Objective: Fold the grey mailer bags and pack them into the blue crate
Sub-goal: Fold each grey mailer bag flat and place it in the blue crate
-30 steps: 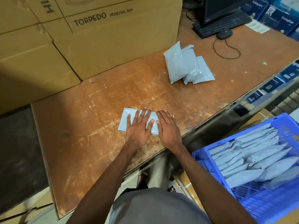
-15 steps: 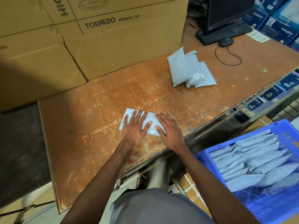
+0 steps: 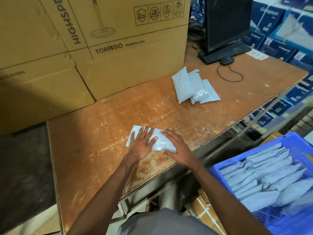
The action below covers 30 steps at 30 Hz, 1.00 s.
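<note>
A grey mailer bag (image 3: 160,143) lies flat on the worn wooden table (image 3: 101,141) near its front edge. My left hand (image 3: 142,144) presses on the bag's left part with straight, spread fingers. My right hand (image 3: 177,147) lies over its right end, fingers fairly straight, thumb at the near edge. Farther back on the table sits a small pile of grey mailer bags (image 3: 193,86). At the lower right, below table level, a blue crate (image 3: 274,143) holds several folded grey bags (image 3: 264,180).
Large cardboard fan boxes (image 3: 118,53) stand along the table's back and left. A monitor (image 3: 227,21), keyboard (image 3: 223,53) and mouse (image 3: 227,61) occupy the far right corner. Blue product cartons (image 3: 279,39) are stacked to the right. A dark surface (image 3: 22,167) adjoins the table's left side.
Both hands stay pressed on the bag; my right hand has slid a little further over its right end. The camera has tilted up slightly.
</note>
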### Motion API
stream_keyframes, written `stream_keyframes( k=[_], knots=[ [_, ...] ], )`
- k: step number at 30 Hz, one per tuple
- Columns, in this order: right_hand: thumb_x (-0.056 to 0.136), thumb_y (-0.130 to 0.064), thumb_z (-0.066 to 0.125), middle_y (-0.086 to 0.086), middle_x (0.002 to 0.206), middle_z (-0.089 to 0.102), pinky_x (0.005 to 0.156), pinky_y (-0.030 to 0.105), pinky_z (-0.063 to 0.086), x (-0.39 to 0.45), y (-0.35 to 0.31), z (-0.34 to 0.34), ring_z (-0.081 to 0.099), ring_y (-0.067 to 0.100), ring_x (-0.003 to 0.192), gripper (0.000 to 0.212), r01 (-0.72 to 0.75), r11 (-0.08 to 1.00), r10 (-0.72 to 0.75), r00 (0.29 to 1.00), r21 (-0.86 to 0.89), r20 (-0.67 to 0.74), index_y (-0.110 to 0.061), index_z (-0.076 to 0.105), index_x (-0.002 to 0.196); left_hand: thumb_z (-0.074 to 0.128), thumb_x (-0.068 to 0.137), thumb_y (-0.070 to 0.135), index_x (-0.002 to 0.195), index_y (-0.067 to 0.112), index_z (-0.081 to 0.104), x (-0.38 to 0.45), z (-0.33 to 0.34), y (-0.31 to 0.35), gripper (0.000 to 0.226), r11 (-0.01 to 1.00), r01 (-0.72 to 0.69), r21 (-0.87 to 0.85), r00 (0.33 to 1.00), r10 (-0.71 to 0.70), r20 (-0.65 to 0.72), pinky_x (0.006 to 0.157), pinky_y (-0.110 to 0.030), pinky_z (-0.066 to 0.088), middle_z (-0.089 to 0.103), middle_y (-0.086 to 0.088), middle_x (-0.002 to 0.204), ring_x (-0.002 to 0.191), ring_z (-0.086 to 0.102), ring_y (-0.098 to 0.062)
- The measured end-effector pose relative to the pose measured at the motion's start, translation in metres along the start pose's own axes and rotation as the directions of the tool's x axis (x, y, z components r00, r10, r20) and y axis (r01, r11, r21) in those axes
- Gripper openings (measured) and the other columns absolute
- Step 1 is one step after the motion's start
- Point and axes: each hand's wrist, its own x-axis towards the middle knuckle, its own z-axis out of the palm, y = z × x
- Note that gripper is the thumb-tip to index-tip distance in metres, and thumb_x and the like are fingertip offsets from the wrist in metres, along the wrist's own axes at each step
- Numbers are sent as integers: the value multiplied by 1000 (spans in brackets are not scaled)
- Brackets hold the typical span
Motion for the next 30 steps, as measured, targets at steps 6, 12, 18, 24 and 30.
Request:
stream_keyframes(
  k=[6,12,18,24,30],
  knots=[
    [81,-29,63,5,149,55,115,46,42,-14,3,-11,50,24,139,71,9,999,-6,997,35,-74,-11,51,148,27,104,55,155,22,44,-7,-7,10,63,978,-119,-174,957,67,-282,127,-43,1,37,3,164,158,17,-18],
    [91,-37,50,14,126,68,99,27,47,-33,-12,-27,61,18,114,56,-100,967,180,918,233,-353,0,64,131,48,101,31,138,14,60,-33,-11,54,42,940,-292,-174,798,139,-587,114,-54,37,57,-8,141,141,42,-30],
    [97,-40,45,-6,127,65,102,31,46,-68,-19,-55,59,7,115,51,-247,830,490,752,500,-441,-13,64,136,57,90,10,132,5,59,-50,-4,121,42,904,-423,-59,648,256,-717,107,-48,40,55,-13,126,123,49,-33],
    [105,-24,49,-15,128,67,103,18,43,-131,-14,-76,59,-5,119,38,-257,732,642,569,631,-514,-16,61,140,60,96,16,129,26,56,-51,37,194,34,642,-388,-662,918,209,-336,88,-41,56,64,5,123,109,64,-16],
    [102,-34,56,-13,127,68,96,29,51,-209,-6,-83,64,10,118,33,-229,709,677,482,666,-555,-31,61,134,62,92,35,131,22,59,-56,79,274,41,492,-94,-866,971,236,28,96,-49,57,71,4,121,115,68,-19]
  ],
)
